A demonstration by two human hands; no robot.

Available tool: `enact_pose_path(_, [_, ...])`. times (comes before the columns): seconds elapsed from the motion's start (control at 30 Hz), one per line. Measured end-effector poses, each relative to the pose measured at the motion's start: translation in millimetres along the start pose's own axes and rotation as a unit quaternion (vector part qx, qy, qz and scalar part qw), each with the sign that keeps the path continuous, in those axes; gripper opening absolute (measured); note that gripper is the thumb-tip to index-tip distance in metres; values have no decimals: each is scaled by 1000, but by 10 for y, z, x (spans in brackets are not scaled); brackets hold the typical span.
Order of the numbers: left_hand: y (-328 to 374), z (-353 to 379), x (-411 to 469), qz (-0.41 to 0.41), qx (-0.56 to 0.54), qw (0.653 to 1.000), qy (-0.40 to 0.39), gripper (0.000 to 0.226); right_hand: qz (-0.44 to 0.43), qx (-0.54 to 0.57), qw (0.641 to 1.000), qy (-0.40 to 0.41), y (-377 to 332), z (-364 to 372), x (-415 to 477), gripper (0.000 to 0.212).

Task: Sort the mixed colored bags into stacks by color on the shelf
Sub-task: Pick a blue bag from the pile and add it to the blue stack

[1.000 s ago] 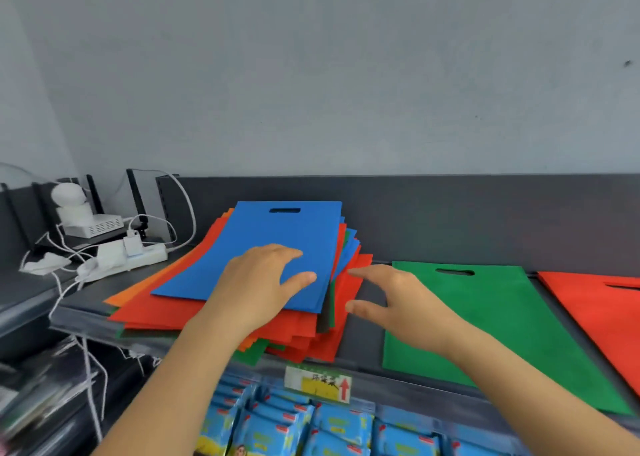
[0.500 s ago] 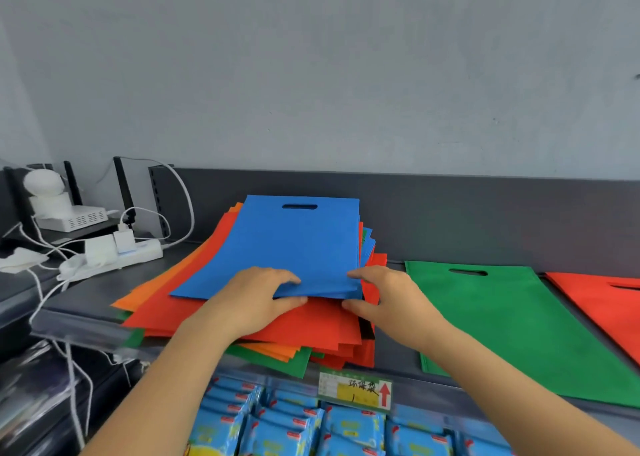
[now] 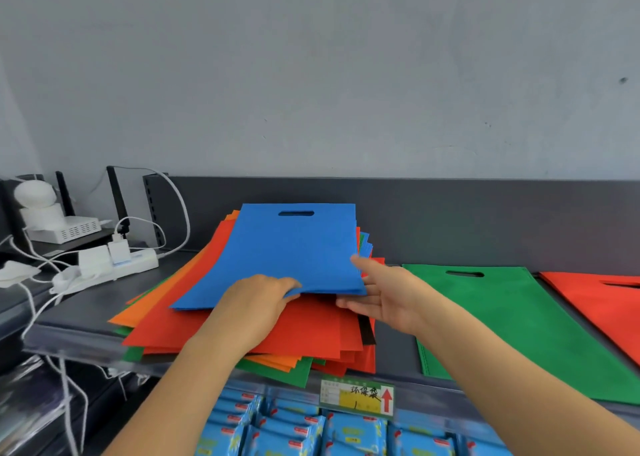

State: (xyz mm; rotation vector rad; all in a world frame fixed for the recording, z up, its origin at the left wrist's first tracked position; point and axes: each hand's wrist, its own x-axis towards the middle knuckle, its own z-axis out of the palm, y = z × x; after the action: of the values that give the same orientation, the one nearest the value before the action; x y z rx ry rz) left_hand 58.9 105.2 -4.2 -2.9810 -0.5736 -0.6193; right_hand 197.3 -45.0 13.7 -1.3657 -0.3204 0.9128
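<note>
Grey shelf [image 3: 90,303], pale wall [image 3: 311,75]. Flat blue fabric bag [image 3: 294,258] atop mixed pile [image 3: 166,327], gripped at near edge by left hand [image 3: 258,305], pinched at corner by right hand [image 3: 388,300]. Lift level, leaving red fabric bag [image 3: 311,324] beneath palms undisturbed.

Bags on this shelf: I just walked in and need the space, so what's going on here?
A person is sorting them by colour. The left hand grips the near edge of the blue bag and the right hand pinches its right corner, atop the mixed pile. A green bag and a red bag lie apart to the right on the shelf.
</note>
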Motion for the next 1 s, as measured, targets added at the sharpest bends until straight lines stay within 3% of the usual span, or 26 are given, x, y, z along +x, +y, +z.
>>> enact_pose_path(0.07, [61,-3,-18,61,44,996,55,34,-14,-43,999,-1,11,27,5,24])
enact_pose_path(0.17, [161,-25,-12,122,76,984,102,37,-84,-118,989,38,52,-30,-5,28])
enact_pose_path(0.3, [348,-66,65,116,98,979,135,49,-189,-177,958,121,42,-410,-121,29])
enact_pose_path(0.43, [772,-51,180,118,84,974,175,35,-225,-160,945,176,-31,-1111,-378,30])
enact_pose_path(0.53, [1363,-4,266,166,63,967,185,33,-237,-146,935,218,-26,-1755,-634,31])
enact_pose_path(0.7, [2691,65,371,240,55,951,188,61,-254,-167,904,301,-27,-2918,-1281,34])
enact_pose_path(1.0, [4729,393,477,337,-20,922,191,59,-239,-147,879,387,20,-4743,-2390,32])
